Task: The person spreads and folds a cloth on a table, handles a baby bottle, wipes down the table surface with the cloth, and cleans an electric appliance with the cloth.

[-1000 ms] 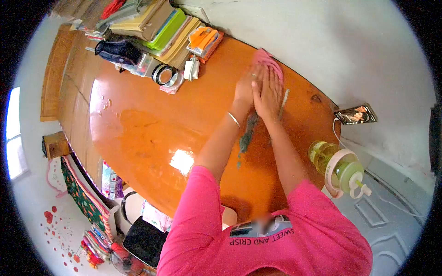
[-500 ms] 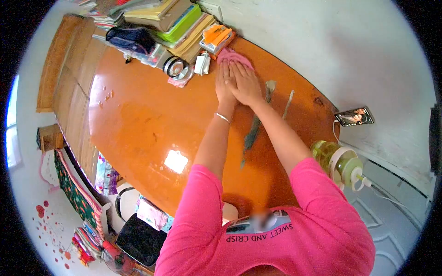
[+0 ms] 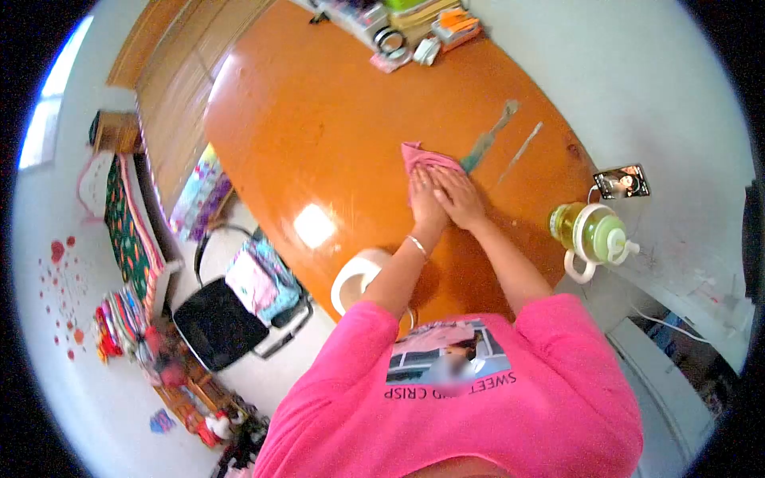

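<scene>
A folded pink cloth [image 3: 416, 153] lies on the orange-brown wooden table [image 3: 319, 135]. My left hand [image 3: 429, 199], with a bracelet at the wrist, presses flat on the cloth, fingers stretched out. Beside it and touching it, my right hand [image 3: 460, 196] also lies flat, its fingers over the cloth's near part. Just beyond the cloth's right corner a greenish-grey streak [image 3: 484, 146] runs across the tabletop, with a thinner pale streak [image 3: 522, 151] to its right.
A green-lidded bottle [image 3: 599, 235] and a lit phone [image 3: 622, 182] are at the right. Near my left forearm is a white round object [image 3: 351, 279]. Boxes [image 3: 456, 29] and a clear round container [image 3: 390, 41] stand at the far edge. A black chair [image 3: 219, 323] is at the lower left.
Both hands and the pink cloth have come from the table's far edge toward my body, up to the greenish-grey streak. The view has shifted, showing more of the white round object.
</scene>
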`<control>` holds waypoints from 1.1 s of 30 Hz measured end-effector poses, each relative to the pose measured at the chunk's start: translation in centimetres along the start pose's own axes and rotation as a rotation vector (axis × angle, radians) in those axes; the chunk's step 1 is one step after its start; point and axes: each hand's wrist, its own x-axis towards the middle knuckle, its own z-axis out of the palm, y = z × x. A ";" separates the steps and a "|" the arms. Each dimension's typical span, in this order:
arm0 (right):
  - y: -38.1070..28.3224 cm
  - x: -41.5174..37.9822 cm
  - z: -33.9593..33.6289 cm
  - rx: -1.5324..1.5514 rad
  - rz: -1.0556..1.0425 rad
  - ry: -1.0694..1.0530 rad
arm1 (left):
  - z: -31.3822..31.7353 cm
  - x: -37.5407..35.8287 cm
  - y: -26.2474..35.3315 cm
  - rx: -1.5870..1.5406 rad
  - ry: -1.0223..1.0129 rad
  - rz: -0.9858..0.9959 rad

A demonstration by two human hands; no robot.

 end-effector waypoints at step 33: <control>-8.0 -20.4 0.6 -0.159 0.208 0.000 | 8.8 -37.2 -8.9 -1.286 0.306 -0.480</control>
